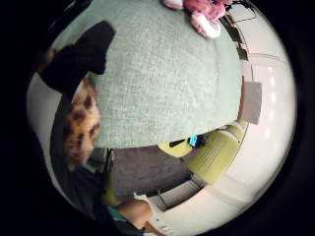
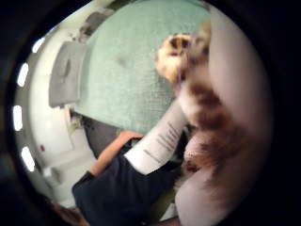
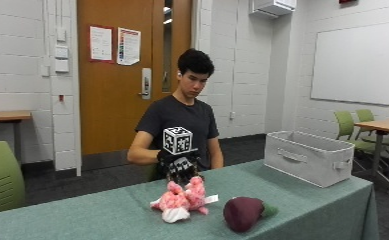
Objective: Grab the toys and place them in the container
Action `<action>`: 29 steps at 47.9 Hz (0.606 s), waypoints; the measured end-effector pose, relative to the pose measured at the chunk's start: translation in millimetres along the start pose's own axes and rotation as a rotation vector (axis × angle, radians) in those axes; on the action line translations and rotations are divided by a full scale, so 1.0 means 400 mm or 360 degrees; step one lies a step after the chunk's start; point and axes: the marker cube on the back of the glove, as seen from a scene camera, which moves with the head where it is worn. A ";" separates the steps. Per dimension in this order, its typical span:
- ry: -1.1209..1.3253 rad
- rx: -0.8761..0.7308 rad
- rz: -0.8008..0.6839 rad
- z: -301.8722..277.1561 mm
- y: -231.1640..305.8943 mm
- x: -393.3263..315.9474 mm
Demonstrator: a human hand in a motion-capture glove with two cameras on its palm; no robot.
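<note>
On the green-clothed table [image 3: 81, 215], nearest the camera, lies a dark maroon plush toy [image 3: 243, 212], with a pink plush toy [image 3: 179, 200] just beside it. Behind the pink toy, the gloved right hand [image 3: 179, 165] hangs above the cloth, fingers curled round a spotted brown plush toy [image 2: 197, 94]. The grey fabric container [image 3: 308, 156] stands well apart from the pink toy, near the table's far end.

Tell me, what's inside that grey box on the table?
Nothing can be made out inside the grey box: only its outer walls and rim show, so its floor is hidden. The pink toy and dark red toy lie outside on the tablecloth.
</note>
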 end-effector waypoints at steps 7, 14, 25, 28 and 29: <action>0.0053 0.0154 -0.0028 -0.045 -0.039 0.005; 0.0007 0.0280 -0.0045 -0.132 -0.078 -0.032; 0.0083 0.0654 -0.0288 -0.524 -0.194 -0.274; 0.0115 0.0733 -0.0379 -0.618 -0.219 -0.379; 0.0118 0.0748 -0.0404 -0.647 -0.231 -0.414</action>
